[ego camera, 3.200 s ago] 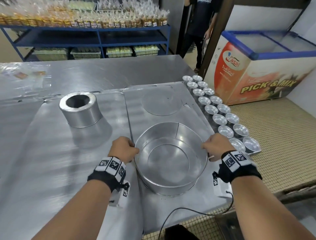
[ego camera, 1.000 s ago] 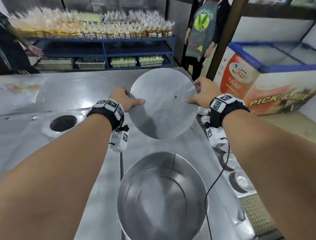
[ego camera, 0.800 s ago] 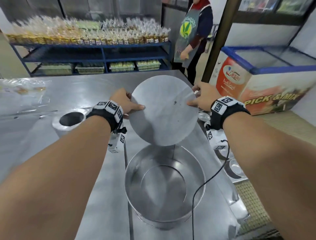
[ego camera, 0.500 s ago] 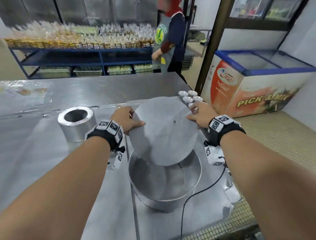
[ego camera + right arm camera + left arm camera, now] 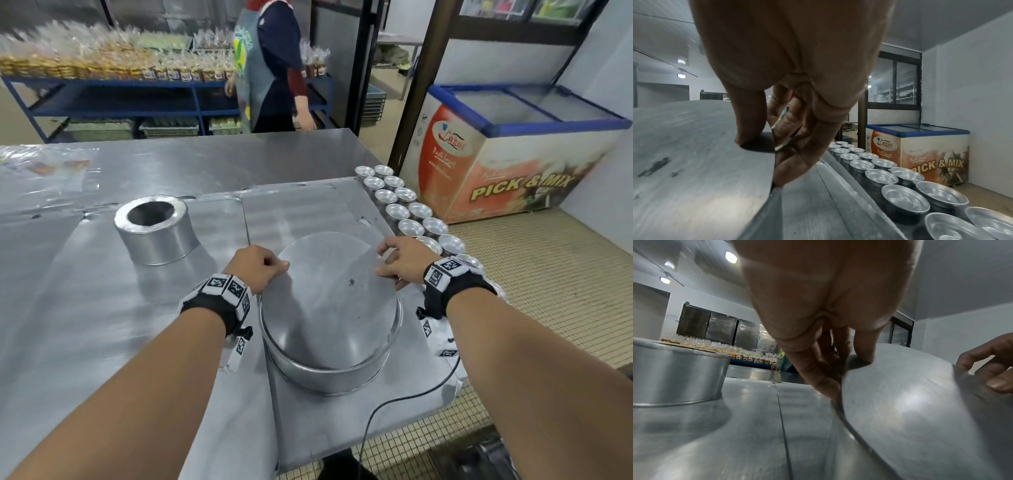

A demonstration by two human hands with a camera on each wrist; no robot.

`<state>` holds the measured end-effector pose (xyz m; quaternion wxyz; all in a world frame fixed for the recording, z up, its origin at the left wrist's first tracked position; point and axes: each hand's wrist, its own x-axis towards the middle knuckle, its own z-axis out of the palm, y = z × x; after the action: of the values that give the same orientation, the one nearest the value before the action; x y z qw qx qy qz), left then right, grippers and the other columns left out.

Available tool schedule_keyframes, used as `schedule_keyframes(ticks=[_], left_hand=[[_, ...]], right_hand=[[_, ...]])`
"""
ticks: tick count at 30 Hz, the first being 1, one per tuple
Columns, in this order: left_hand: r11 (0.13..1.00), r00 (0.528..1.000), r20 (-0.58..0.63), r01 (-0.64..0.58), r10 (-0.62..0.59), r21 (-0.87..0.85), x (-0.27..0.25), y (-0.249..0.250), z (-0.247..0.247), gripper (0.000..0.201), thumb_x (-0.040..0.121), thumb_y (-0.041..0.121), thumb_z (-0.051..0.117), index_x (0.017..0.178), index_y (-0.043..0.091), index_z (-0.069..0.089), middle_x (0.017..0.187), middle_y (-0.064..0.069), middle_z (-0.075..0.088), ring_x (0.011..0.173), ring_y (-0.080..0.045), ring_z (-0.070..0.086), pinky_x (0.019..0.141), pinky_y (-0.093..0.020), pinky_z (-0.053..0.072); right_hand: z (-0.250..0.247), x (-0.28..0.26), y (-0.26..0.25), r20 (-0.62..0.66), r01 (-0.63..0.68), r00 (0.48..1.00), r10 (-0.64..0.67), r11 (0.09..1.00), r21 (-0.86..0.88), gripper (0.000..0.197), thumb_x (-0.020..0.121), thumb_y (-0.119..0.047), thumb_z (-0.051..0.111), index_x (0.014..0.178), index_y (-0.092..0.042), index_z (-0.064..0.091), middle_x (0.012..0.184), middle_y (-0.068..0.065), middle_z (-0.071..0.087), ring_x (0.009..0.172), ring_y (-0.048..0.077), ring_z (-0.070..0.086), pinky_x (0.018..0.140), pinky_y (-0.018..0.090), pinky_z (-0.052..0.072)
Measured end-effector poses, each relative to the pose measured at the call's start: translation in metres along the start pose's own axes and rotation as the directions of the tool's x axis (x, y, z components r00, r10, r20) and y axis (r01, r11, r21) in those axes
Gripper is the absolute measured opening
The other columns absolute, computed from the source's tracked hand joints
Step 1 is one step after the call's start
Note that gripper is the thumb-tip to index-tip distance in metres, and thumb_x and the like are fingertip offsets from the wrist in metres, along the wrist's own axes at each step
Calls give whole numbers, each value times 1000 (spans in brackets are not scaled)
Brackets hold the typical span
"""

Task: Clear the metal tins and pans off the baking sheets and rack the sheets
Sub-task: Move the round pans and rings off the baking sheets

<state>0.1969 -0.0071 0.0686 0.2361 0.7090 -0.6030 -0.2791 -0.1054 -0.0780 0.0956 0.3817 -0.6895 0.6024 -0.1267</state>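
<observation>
A flat round metal disc (image 5: 329,298) lies tilted on the rim of a wide round cake pan (image 5: 329,373), which stands on the right baking sheet (image 5: 308,205). My left hand (image 5: 263,267) pinches the disc's left edge, thumb on top (image 5: 865,353). At the disc's right edge my right hand (image 5: 397,263) pinches it the same way (image 5: 756,142). A tall round tin (image 5: 154,229) stands upside down on the left baking sheet (image 5: 85,308). Several small metal cups (image 5: 407,212) sit in two rows along the table's right edge (image 5: 902,199).
The sheets lie on a steel table (image 5: 205,161). A person in an apron (image 5: 270,65) stands behind it, before blue shelves of packed goods (image 5: 102,68). A chest freezer (image 5: 513,154) is to the right. A black cable (image 5: 394,407) hangs over the table's near edge.
Both hands let go of the cake pan, lifted the disc from the far part of the sheet, and lowered it onto the pan. The person in the apron walked left.
</observation>
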Motion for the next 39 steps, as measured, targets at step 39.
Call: schedule_keyframes(ticks=[39], left_hand=[[925,947,148,230,-284,301,19,-4,15,21,72,-4,64,86,3,77,85,-12,71,67,-25,63,60,-27,54]], right_hand=[[15,13,22,-106,-113,990,92,970,-215,14,73,-9,72,78,5,72,73,13,65,68,31,69,67,51,61]])
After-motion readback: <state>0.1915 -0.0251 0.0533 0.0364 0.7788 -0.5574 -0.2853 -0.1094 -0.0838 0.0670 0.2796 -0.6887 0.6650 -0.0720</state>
